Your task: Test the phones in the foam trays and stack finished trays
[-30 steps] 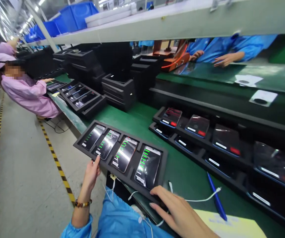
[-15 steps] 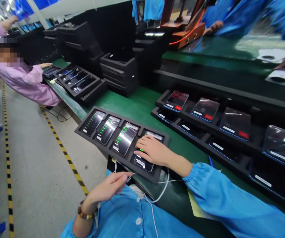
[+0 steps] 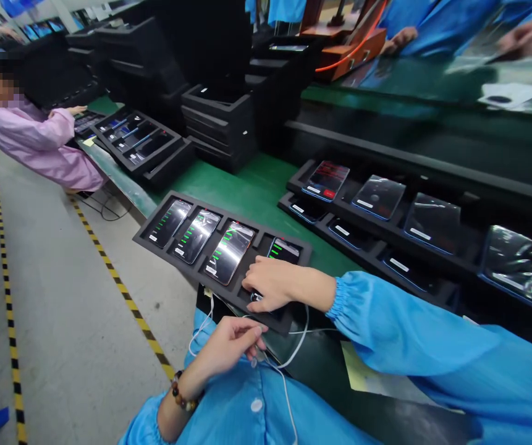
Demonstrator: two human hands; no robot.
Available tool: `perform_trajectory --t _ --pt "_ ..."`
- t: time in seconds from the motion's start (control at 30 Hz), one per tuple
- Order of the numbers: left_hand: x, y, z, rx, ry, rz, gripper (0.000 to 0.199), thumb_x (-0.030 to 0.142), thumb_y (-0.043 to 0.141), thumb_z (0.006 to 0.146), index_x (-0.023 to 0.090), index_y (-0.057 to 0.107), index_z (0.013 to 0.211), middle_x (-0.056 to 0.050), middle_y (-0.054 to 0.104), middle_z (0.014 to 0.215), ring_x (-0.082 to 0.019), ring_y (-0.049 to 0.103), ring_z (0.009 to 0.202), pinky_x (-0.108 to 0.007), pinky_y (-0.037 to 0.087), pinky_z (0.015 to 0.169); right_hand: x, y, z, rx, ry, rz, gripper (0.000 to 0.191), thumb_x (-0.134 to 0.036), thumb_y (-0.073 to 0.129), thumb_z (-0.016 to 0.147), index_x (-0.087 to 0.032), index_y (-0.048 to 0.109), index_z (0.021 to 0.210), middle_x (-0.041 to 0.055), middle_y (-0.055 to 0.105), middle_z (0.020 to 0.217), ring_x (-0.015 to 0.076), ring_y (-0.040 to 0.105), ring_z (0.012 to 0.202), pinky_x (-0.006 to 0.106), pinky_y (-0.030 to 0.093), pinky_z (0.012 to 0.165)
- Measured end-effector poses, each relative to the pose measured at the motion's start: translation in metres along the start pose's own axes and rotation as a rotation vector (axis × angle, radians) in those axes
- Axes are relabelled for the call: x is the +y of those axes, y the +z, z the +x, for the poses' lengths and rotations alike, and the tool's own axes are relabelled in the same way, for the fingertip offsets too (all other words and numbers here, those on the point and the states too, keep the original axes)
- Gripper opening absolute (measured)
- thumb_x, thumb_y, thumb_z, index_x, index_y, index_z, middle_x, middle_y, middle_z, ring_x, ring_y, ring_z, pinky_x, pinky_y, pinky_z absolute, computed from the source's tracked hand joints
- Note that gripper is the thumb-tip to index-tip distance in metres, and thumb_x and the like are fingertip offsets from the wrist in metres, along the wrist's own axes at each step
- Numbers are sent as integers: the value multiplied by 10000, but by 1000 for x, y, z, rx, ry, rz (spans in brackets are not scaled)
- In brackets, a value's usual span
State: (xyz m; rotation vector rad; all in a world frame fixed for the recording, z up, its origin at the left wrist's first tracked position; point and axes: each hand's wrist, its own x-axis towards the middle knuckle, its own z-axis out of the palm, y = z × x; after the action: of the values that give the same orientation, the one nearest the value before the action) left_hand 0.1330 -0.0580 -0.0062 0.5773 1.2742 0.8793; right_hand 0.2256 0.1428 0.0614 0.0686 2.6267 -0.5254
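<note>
A black foam tray (image 3: 191,272) in front of me holds several smartphones, screens up, in separate slots. My right hand (image 3: 277,281) lies over the lower part of the rightmost smartphone (image 3: 284,248). Its fingers are bent towards the phone's left side and the thumb is apart, near the lower end; the exact contact is hidden. Green marks light the screens, including the phone second from the right (image 3: 229,252). Below the tray's near edge, my left hand (image 3: 233,346) has curled fingers pinched at a thin white cable (image 3: 283,380).
Two stacked trays with film-covered phones (image 3: 379,196) stand on the right of the green table (image 3: 238,188). Behind are piled black trays (image 3: 217,123). A co-worker in pink (image 3: 29,136) sits at the far left; a co-worker's hand (image 3: 400,40) shows across the table. Yellow paper (image 3: 363,371) lies under my right sleeve.
My right hand has slid down the rightmost phone, uncovering its upper screen. My left hand has moved right and its fingers have curled in. The whole view has shifted slightly.
</note>
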Motion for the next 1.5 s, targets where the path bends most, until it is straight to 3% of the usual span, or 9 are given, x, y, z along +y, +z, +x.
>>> perform_trajectory --t 0.27,0.5,0.67,0.83,1.03,1.27,1.33,1.4,1.5 --pt "4 -2 -1 -1 20 -28 707 745 863 777 100 827 1066 -46 718 744 -122 571 582 -270 452 583 -4 -23 -2 -59 -24 43 172 -334 777 897 -182 823 964 48 787 850 220 688 770 368 403 850" --pt "5 0 1 -22 39 -43 705 777 847 775 118 792 1019 -63 746 780 -125 585 577 -273 461 587 0 -27 -8 -66 36 121 219 -381 755 862 -208 826 974 27 764 804 195 613 666 326 351 607" --pt "6 4 1 -55 48 -57 664 775 830 796 141 747 979 -78 770 822 -129 608 582 -267 460 587 4 -33 -6 -127 44 196 135 -357 765 820 -227 802 820 -18 695 672 170 567 596 313 372 592" --pt "10 7 0 -30 30 -54 704 818 838 741 151 731 941 -73 770 811 -124 602 590 -272 465 609 -4 -34 -3 -108 96 128 288 -320 699 840 -216 665 573 18 599 543 194 532 545 351 373 626" --pt "7 6 5 -47 14 -79 704 831 850 686 173 725 904 -50 750 795 -130 591 597 -298 476 643 -7 -43 -2 -127 104 98 416 -258 663 794 -254 424 455 -8 441 453 187 456 491 342 350 564" --pt "-5 4 9 -67 26 -75 643 788 846 730 187 697 900 -54 763 819 -145 616 622 -315 495 661 -20 -22 -8 -233 64 252 317 -403 729 790 -244 589 554 -14 544 526 172 457 481 327 330 519" --pt "-8 4 8 -84 25 -85 614 760 855 739 192 685 899 -61 773 825 -148 624 620 -316 496 654 -16 -14 -14 -114 22 356 304 -487 732 844 -237 688 677 14 680 679 178 547 555 319 369 545" --pt "-10 5 7 -90 21 -98 579 727 855 761 195 672 898 -69 784 829 -143 621 605 -314 502 651 -3 -8 -22 100 -24 453 368 -578 663 938 -239 732 813 46 751 853 208 652 704 327 450 636" --pt "-11 9 6 -83 17 -101 613 755 830 777 188 642 915 -79 793 816 -132 616 579 -289 497 621 30 -1 -35 403 101 438 501 -655 476 1054 -233 713 923 94 749 976 270 707 910 391 529 844"
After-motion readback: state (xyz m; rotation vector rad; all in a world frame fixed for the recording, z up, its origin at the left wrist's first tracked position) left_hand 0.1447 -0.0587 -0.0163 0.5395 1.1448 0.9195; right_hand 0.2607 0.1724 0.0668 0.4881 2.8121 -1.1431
